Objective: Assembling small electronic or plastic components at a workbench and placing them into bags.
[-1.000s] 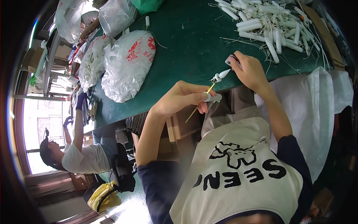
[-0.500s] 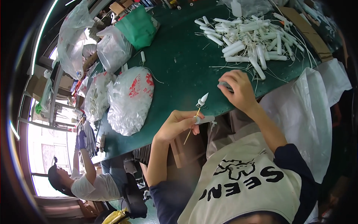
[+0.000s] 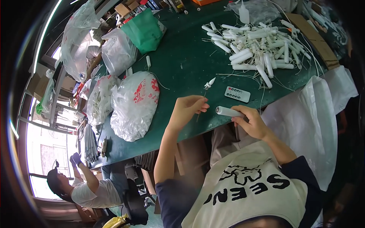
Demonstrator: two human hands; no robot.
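Note:
My left hand is closed in a pinch around a thin stick, over the near part of the table. Its upper end carries a small white flame-shaped tip. To its right, my right hand grips a short white candle-like tube by its right end. The tube's other end faces left and shows a dark round opening. Just beyond the tube, a small white remote control with rows of round buttons lies on the green table.
A heap of white candle-like tubes with thin cords covers the far right. Clear plastic bags and a green bag stand at left. One loose tube lies beside them. Another person works at the far left.
The white tube has passed from my left hand to my right hand. My right hand has come down and left, away from the remote control, which now shows on the table.

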